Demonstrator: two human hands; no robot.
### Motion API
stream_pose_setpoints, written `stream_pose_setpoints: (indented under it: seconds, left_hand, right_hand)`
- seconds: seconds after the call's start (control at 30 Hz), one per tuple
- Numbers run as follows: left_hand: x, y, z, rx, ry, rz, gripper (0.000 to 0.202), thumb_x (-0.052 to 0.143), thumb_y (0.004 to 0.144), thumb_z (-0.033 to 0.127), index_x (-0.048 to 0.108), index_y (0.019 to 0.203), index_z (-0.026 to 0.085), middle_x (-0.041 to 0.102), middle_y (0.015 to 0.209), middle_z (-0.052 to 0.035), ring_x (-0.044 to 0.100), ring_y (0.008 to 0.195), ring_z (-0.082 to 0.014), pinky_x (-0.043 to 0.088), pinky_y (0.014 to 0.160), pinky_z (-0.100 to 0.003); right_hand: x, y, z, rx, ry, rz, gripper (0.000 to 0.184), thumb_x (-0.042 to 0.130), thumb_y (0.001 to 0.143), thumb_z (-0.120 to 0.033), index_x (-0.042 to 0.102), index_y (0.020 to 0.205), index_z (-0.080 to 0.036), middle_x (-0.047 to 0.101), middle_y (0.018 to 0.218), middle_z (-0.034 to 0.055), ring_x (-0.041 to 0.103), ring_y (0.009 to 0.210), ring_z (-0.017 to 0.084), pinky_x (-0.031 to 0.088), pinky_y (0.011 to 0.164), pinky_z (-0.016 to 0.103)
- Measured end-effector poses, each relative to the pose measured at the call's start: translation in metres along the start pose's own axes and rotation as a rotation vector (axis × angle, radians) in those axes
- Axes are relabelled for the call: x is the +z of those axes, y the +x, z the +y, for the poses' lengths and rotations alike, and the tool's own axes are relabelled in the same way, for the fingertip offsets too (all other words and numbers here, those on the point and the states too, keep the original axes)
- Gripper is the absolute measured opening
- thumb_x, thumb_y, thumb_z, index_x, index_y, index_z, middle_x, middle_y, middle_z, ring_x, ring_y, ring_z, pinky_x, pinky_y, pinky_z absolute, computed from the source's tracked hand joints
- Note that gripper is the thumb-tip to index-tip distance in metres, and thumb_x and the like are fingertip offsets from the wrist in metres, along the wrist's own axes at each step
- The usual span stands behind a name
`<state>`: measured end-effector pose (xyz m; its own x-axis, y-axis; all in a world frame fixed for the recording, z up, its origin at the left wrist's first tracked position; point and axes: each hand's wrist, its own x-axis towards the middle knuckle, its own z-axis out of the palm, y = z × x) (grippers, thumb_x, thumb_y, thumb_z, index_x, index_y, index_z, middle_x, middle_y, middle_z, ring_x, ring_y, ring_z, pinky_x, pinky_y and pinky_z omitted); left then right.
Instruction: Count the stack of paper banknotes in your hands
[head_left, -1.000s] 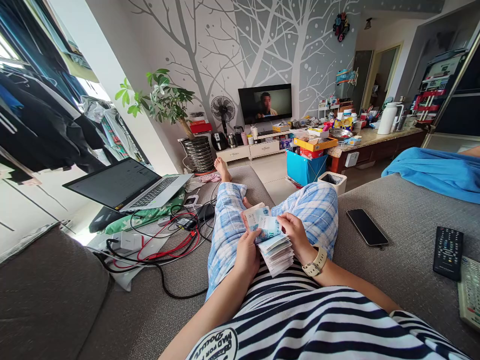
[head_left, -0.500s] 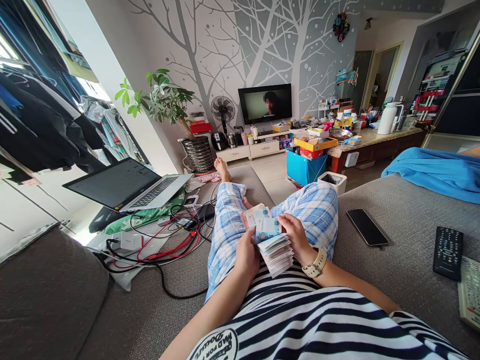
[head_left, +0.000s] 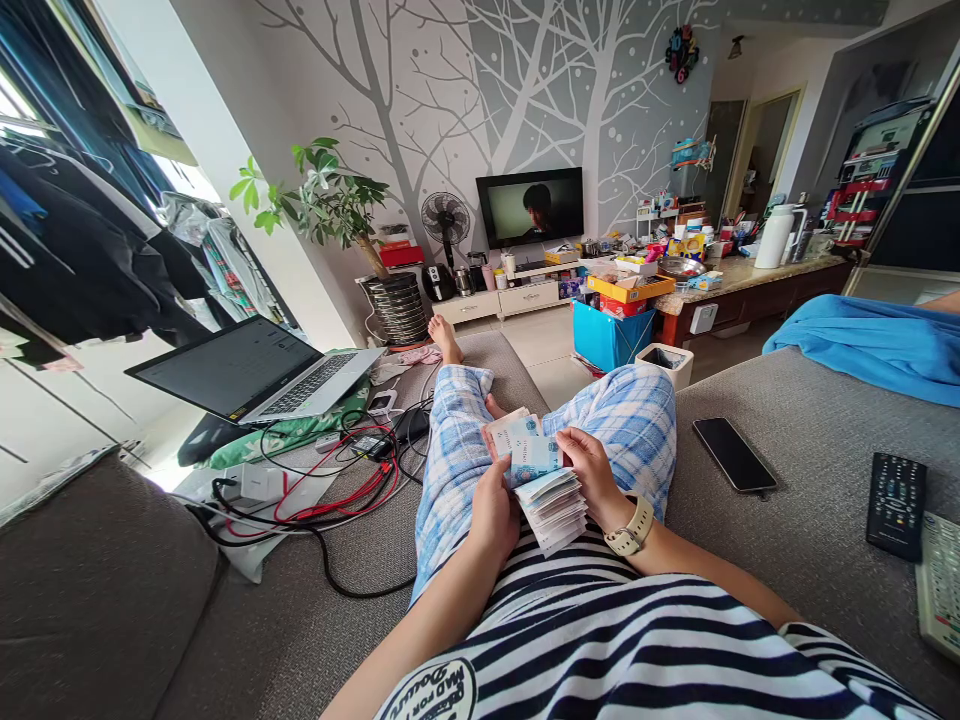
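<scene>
I sit back on a grey sofa [head_left: 795,470] in blue checked trousers [head_left: 637,420] and a striped shirt. Both hands meet over my lap around a thick stack of banknotes [head_left: 551,505]. My left hand [head_left: 495,505] grips the stack from the left, fingers curled behind it. My right hand [head_left: 592,470], with a pale watch [head_left: 632,527] on its wrist, pinches the top note [head_left: 531,455], which stands folded up over the stack.
An open laptop [head_left: 247,370] and tangled red and black cables [head_left: 337,485] lie to my left. A black phone [head_left: 733,455] and a remote [head_left: 896,503] rest on the sofa to my right. Beyond my feet stand a television [head_left: 531,206], a fan, a plant, a blue box [head_left: 609,335].
The top note has shifted slightly under my right fingers. The picture on the television has changed. My arms and the stack stay where they were.
</scene>
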<state>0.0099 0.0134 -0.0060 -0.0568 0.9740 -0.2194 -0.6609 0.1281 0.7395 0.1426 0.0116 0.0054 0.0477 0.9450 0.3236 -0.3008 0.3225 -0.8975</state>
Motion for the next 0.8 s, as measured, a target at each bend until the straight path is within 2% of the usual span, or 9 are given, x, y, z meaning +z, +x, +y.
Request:
stream_pose_setpoints:
  seconds: [0.17, 0.33, 0.5, 0.7, 0.8]
  left_hand:
    - [0.0003, -0.0002, 0.0005, -0.006, 0.002, -0.013, 0.019, 0.054, 0.083, 0.022, 0.068, 0.094, 0.015, 0.075, 0.087, -0.0046, 0.069, 0.092, -0.0288, 0.056, 0.077, -0.038]
    - [-0.0003, 0.0013, 0.0004, -0.007, -0.002, -0.013, 0.020, 0.054, 0.083, 0.021, 0.068, 0.095, 0.013, 0.074, 0.086, -0.0050, 0.070, 0.085, -0.0257, 0.055, 0.076, -0.035]
    - [-0.0010, 0.0010, 0.0009, -0.002, 0.004, -0.017, 0.019, 0.055, 0.083, 0.022, 0.068, 0.093, 0.013, 0.072, 0.075, -0.0036, 0.069, 0.075, -0.0222, 0.054, 0.071, -0.032]
    - [0.0023, -0.0038, 0.0033, 0.005, -0.020, -0.038, 0.026, 0.062, 0.074, 0.020, 0.067, 0.098, 0.011, 0.074, 0.086, -0.0081, 0.069, 0.072, -0.0218, 0.055, 0.072, -0.034]
    - [0.0031, -0.0044, 0.0038, -0.004, -0.025, -0.050, 0.025, 0.061, 0.074, 0.020, 0.067, 0.097, 0.011, 0.073, 0.083, -0.0078, 0.068, 0.067, -0.0209, 0.055, 0.070, -0.034]
  right_hand:
    - [0.0004, 0.0004, -0.0004, 0.014, -0.011, 0.010, 0.037, 0.061, 0.080, -0.050, 0.047, 0.061, -0.022, 0.038, 0.055, -0.0043, 0.033, 0.051, 0.013, 0.029, 0.050, 0.028]
    - [0.0002, 0.0007, -0.0009, 0.004, -0.006, 0.001, 0.037, 0.061, 0.081, -0.049, 0.047, 0.061, -0.022, 0.038, 0.055, -0.0041, 0.033, 0.051, 0.013, 0.029, 0.050, 0.028]
    - [0.0004, 0.0012, -0.0020, 0.012, -0.029, -0.002, 0.038, 0.060, 0.080, -0.052, 0.047, 0.060, -0.022, 0.038, 0.054, -0.0038, 0.034, 0.052, 0.013, 0.029, 0.051, 0.028]
    - [0.0010, 0.0012, -0.0025, 0.013, -0.009, -0.004, 0.036, 0.061, 0.081, -0.049, 0.047, 0.061, -0.022, 0.039, 0.055, -0.0040, 0.034, 0.052, 0.013, 0.029, 0.051, 0.028]
    - [0.0008, 0.0017, -0.0015, 0.013, -0.003, -0.001, 0.036, 0.061, 0.080, -0.049, 0.048, 0.061, -0.022, 0.039, 0.055, -0.0041, 0.034, 0.051, 0.013, 0.029, 0.050, 0.028]
